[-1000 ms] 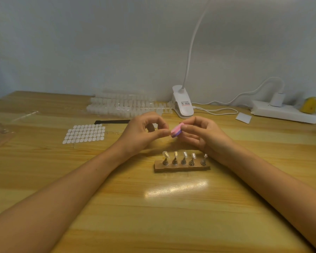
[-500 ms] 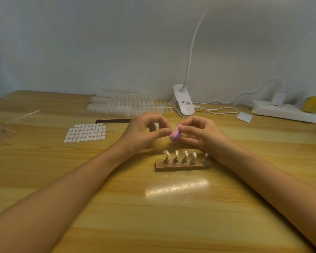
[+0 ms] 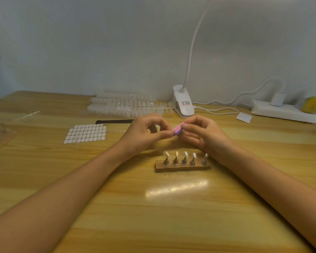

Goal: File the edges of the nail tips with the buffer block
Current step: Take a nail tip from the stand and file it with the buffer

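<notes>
- Pink-and-purple buffer block (image 3: 177, 131) is held up above the table, between the two hands, behind the wooden stand.
- Right hand (image 3: 202, 134) pinches the block's right end, fingers curled round it.
- Left hand (image 3: 144, 134) has thumb and forefinger curled together, meeting the block's left end. We cannot tell what, if anything, sits between them.
- Wooden stand (image 3: 182, 168) lies on the wooden table (image 3: 153, 207), just in front of the hands. It has five metal pegs, and we see clear nail tips (image 3: 185, 154) on top of them.
- Sheet of white adhesive tabs (image 3: 85, 133) lies left of the left hand.
- Black strip (image 3: 113, 121) is behind that sheet, flat on the table.
- Clear nail-tip strips (image 3: 124, 105) are piled near the wall.
- White clip lamp (image 3: 183, 105) stands beside the strips.
- White power strip (image 3: 285, 112) is far right.
</notes>
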Demonstrator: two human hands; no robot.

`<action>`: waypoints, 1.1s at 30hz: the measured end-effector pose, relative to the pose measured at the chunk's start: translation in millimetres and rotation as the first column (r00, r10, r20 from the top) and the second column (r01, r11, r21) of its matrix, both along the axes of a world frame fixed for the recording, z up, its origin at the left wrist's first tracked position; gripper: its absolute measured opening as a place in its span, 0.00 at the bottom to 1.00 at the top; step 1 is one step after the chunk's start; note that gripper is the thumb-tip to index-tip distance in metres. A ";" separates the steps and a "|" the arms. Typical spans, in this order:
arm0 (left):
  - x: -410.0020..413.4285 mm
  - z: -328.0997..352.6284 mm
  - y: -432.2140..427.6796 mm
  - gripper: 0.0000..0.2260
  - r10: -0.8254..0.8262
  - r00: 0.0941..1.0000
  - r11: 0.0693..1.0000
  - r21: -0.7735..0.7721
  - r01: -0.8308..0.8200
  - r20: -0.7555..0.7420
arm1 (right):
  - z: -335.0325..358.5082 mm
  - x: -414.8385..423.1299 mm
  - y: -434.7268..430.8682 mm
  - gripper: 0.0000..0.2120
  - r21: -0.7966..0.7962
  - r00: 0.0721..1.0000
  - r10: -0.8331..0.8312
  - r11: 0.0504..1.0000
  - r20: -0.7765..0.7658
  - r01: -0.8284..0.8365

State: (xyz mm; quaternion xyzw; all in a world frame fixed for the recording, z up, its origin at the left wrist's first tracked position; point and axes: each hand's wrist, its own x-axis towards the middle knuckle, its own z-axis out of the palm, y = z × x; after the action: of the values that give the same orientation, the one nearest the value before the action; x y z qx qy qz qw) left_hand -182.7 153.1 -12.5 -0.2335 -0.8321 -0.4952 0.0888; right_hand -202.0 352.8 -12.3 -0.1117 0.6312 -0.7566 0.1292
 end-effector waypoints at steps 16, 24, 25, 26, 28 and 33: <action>14.3 20.0 14.1 0.11 0.023 0.966 0.982 0.177 -0.070 0.256 | 33.7 22.3 6.3 0.13 0.555 0.554 0.314 0.758 -0.771 0.343; 31.9 34.7 30.1 0.09 -0.031 0.945 0.981 0.191 -0.034 0.327 | 45.0 40.2 13.5 0.11 0.486 0.609 0.198 0.799 -0.768 0.353; 32.4 35.7 31.8 0.10 -0.043 0.944 0.982 0.187 -0.020 0.327 | 45.0 41.7 16.0 0.11 0.483 0.617 0.188 0.801 -0.764 0.353; 32.2 36.1 33.6 0.10 -0.055 0.944 0.983 0.182 -0.005 0.324 | 44.4 43.2 18.5 0.10 0.478 0.620 0.177 0.801 -0.764 0.361; 30.7 35.4 37.9 0.11 -0.077 0.953 0.986 0.166 0.029 0.293 | 41.7 46.6 23.0 0.09 0.460 0.620 0.145 0.800 -0.771 0.385; 24.6 25.3 50.2 0.13 -0.023 0.969 0.985 0.171 -0.020 0.244 | 30.0 54.3 31.2 0.09 0.396 0.606 0.053 0.801 -0.794 0.448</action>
State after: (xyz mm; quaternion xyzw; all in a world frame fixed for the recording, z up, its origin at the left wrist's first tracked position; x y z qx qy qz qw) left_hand -158.1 203.3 12.8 -0.1627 -0.7907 -0.5902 0.0046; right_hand -147.7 383.9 17.7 -0.3073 0.8245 -0.4232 -0.2163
